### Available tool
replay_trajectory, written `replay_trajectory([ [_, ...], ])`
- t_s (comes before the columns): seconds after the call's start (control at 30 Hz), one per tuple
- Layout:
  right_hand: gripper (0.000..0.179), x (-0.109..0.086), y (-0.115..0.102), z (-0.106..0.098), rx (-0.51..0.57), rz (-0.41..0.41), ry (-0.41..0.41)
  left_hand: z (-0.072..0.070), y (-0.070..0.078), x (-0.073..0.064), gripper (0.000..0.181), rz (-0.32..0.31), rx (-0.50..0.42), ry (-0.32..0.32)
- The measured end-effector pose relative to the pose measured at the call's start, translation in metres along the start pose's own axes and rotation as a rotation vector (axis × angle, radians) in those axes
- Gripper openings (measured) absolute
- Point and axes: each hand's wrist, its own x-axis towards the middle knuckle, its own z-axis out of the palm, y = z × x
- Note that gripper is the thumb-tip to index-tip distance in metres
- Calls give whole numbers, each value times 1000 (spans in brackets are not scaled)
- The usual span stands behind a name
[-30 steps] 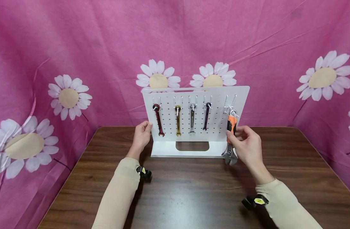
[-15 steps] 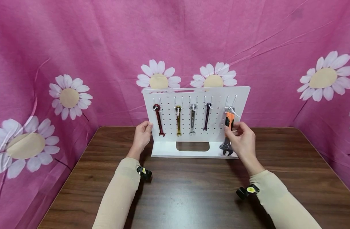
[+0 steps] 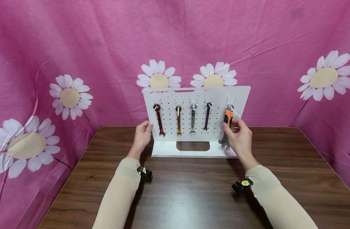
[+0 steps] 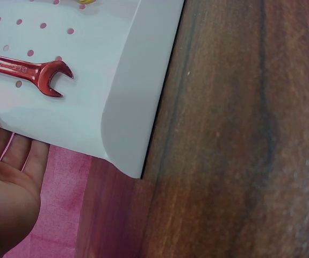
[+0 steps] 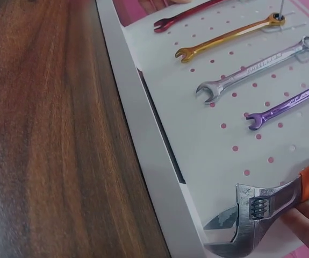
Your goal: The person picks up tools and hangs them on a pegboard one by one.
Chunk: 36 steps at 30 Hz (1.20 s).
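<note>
My left hand holds the left edge of a white pegboard stand, thumb in front and fingers behind, as the left wrist view shows. At the board's right side, my right hand grips the orange and black handle of an adjustable wrench. Its ring end is up at a hook, which seems to pass through it; the steel head points down, close to the board's base. Part of the handle is hidden by the fingers. Left of it hang a purple wrench, a silver wrench and a gold wrench.
A red wrench hangs near my left hand. The stand's base has a slot and rests on a brown wooden table. A pink cloth with white flowers encloses the back and sides. Metal hooks stick out from the board.
My right hand has moved up, left and toward the board with the adjustable wrench, bringing its ring end onto the hook. My left hand stays at the board's edge.
</note>
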Motion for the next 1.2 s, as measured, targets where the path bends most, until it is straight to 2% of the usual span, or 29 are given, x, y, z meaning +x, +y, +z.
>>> replay_trajectory([
  [0.17, 28, 2, 0, 0, -11, 35, -27, 1, -1, 1, 27, -5, -11, -4],
  [0.37, 33, 2, -1, -1, -11, 66, -36, 1, -1, 1, 28, 18, -1, -3],
  [0.7, 24, 2, 1, 0, -56, -15, 18, 2, 0, 1, 28, 13, -5, -1],
  [0.9, 25, 0, -1, -3, -60, 22, -16, 0, 1, 1, 27, -10, -6, -13],
  [1.07, 26, -3, -3, -8, -53, 57, -63, -7, -1, 2, 27, -6, 44, -35],
  [1.2, 25, -9, -7, -14, -47, 61, -64, -13, -1, 1, 27, 0, 90, -53],
])
